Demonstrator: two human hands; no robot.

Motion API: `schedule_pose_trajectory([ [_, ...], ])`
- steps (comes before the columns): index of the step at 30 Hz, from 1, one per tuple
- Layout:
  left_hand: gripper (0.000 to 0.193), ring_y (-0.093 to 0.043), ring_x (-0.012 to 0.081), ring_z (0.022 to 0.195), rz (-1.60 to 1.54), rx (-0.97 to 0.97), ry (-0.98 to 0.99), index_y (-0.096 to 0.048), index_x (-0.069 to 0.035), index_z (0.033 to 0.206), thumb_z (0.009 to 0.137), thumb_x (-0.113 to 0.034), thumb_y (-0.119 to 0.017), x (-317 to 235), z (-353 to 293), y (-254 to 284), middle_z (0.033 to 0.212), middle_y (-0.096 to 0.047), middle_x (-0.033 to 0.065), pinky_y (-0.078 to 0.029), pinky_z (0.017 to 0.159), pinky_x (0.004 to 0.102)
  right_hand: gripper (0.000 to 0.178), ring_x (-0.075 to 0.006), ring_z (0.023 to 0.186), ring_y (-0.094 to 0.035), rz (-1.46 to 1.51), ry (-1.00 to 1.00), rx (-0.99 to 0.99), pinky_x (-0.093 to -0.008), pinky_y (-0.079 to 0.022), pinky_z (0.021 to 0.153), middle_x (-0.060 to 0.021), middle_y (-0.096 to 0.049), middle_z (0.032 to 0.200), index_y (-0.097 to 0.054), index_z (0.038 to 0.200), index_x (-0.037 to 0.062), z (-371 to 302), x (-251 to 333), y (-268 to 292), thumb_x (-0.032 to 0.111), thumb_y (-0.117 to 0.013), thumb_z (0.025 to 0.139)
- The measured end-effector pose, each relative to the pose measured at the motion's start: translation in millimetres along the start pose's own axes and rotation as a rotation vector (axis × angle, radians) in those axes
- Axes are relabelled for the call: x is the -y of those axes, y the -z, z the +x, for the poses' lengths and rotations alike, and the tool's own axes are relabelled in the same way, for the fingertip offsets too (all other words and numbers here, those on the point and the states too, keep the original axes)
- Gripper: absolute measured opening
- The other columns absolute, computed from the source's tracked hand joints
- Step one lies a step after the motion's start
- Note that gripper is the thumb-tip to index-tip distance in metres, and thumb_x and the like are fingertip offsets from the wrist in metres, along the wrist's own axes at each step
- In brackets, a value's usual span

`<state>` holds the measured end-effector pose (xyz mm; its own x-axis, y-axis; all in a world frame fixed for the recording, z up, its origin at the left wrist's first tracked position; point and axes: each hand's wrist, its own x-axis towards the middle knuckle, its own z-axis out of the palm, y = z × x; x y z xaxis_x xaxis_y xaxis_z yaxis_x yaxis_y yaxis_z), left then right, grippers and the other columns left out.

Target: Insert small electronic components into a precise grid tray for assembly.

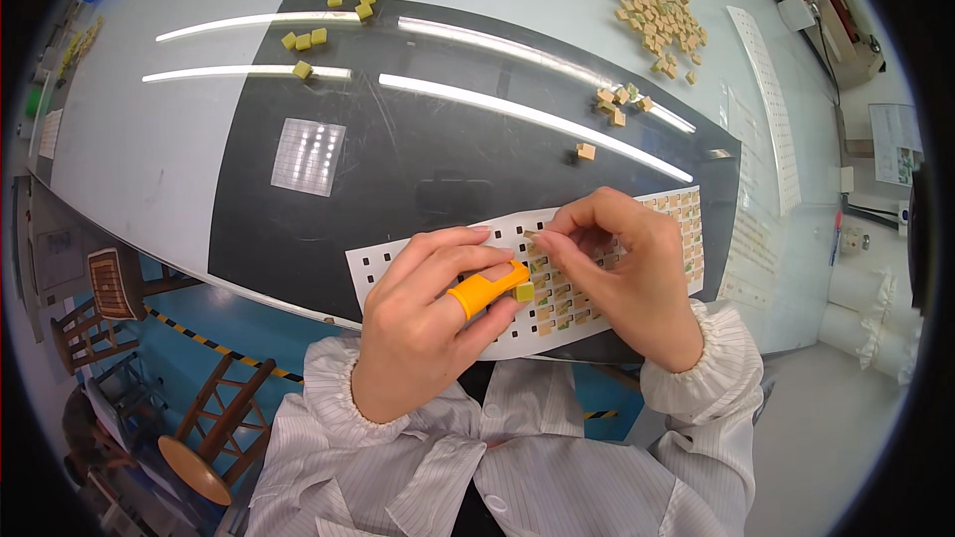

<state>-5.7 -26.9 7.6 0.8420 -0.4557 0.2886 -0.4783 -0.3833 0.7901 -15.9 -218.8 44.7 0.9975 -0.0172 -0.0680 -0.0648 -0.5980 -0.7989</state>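
Under both hands lies a white sheet (373, 261) with rows of small black square marks, many on its right half covered by small tan and greenish pieces (686, 229). My left hand (423, 313) rests over the sheet's left part, an orange sleeve (484, 290) on one finger. At its thumb and sleeved fingertip it holds a small yellow-green block (524, 291). To the right, my right hand (632, 264) pinches a small tan piece (531, 235) against the sheet's upper middle; its other fingers are curled.
The sheet lies on a black mat (398, 159). Beyond it are scattered yellow-green blocks (318, 36), a heap of tan blocks (657, 20), and a clear gridded square (308, 156). White perforated strips (771, 109) lie at right. Stools (214, 428) stand below the table's left edge.
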Motion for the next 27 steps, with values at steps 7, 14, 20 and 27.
schedule_pose_trajectory([
  [7, 0.023, -0.065, 0.0274, 0.101, 0.002, -0.014, -0.017, -0.073, -0.001, 0.088, 0.066, -0.003, -0.08, 0.3, 1.1, -0.2, 0.097, -0.07, 0.0056, -0.055, 0.081, 0.0349, 0.013, -0.0112, 0.07, -0.067, 0.601, -0.598, 0.495, -0.0228, -0.056, 0.065, -0.0089, -0.07, 0.08, -0.064, 0.087, -0.0029, 11.9, 9.3, 29.0, 0.008, -0.072, 0.088],
  [14, 0.023, -0.065, 0.0278, 0.101, 0.002, -0.008, -0.017, -0.073, -0.001, 0.088, 0.067, -0.005, -0.081, 0.8, 1.4, 0.3, 0.097, -0.07, 0.0055, -0.055, 0.081, 0.0348, 0.013, -0.0143, 0.075, -0.07, 0.652, -0.604, 0.568, -0.0249, -0.058, 0.07, -0.0105, -0.07, 0.082, -0.065, 0.089, -0.0044, 12.7, 5.0, 23.5, 0.007, -0.071, 0.088],
  [20, 0.022, -0.064, 0.0287, 0.103, 0.002, 0.015, -0.025, -0.073, -0.001, 0.089, 0.068, -0.004, -0.08, 0.6, 1.5, 2.5, 0.099, -0.07, 0.0058, -0.055, 0.081, 0.0353, 0.015, -0.0155, 0.075, -0.07, 0.663, -0.606, 0.593, -0.0259, -0.059, 0.072, -0.0111, -0.07, 0.082, -0.066, 0.089, -0.0056, 14.9, 3.3, 24.0, 0.007, -0.072, 0.088],
  [27, 0.022, -0.064, 0.0298, 0.104, -0.005, 0.027, -0.028, -0.073, -0.001, 0.091, 0.07, -0.003, -0.079, 0.8, 0.5, 3.4, 0.1, -0.069, 0.0069, -0.055, 0.082, 0.0357, 0.014, -0.016, 0.075, -0.07, 0.665, -0.615, 0.604, -0.0256, -0.059, 0.071, -0.0119, -0.07, 0.081, -0.066, 0.089, -0.006, 15.5, 2.6, 23.7, 0.007, -0.072, 0.088],
])
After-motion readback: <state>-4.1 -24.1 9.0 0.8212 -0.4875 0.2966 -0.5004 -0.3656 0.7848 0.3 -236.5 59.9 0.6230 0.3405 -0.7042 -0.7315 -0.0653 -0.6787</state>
